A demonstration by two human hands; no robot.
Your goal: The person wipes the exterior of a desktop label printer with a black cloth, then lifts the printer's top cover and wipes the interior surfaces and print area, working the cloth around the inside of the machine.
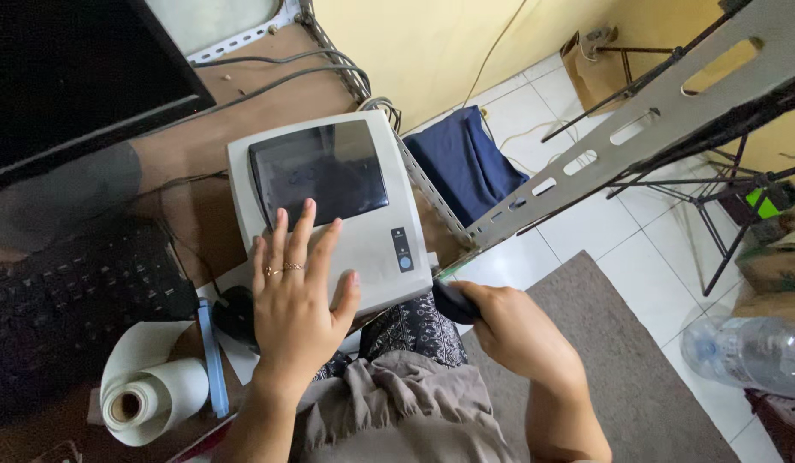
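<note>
Resting flat and open, left hand (299, 287) is pressing the grey printer (329, 210) lid; right hand (513, 330), at four o'clock, is gripping a dark object (453, 300); lid already down.

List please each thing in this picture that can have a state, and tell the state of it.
Label printer: lid closed, dark window on top.
Left hand: flat on the printer lid, fingers spread.
Right hand: closed around a dark object.
Monitor: screen dark.
Paper roll: lying on its side, partly unrolled.
Plastic bottle: lying on its side.
Blue cloth: folded on the floor.
</note>
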